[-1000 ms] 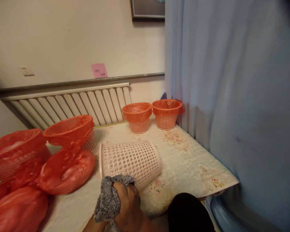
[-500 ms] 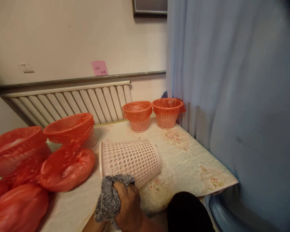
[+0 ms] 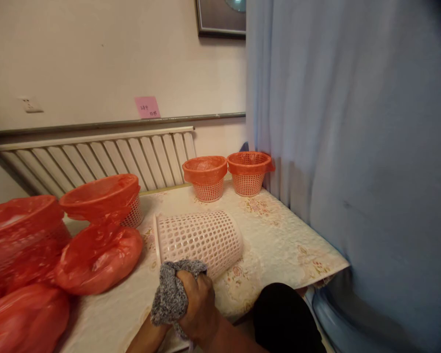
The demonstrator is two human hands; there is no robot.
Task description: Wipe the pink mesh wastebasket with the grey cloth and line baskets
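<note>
My right hand [image 3: 202,306] is closed around a bunched grey speckled cloth [image 3: 171,291]. The cloth lies against the near side of a pale pink perforated plastic basket [image 3: 202,240], close to its rim end. That basket rests on its side on the table, its open end towards the left. Of my left hand, just the wrist and forearm [image 3: 150,333] show, coming up from below under the cloth. Its fingers are hidden behind the cloth and my right hand.
Two red-lined baskets [image 3: 208,184] [image 3: 249,176] stand at the table's back. Further lined baskets [image 3: 130,215] [image 3: 22,230] and red plastic bags [image 3: 99,264] [image 3: 29,318] fill the left. A blue curtain [image 3: 316,147] hangs at right, a radiator [image 3: 113,162] behind. My dark knee [image 3: 284,318] is at the front edge.
The view has shifted slightly, so the surroundings sit a little further left. My right hand, still gripping the cloth, stays at the basket's near side; the basket has barely moved.
</note>
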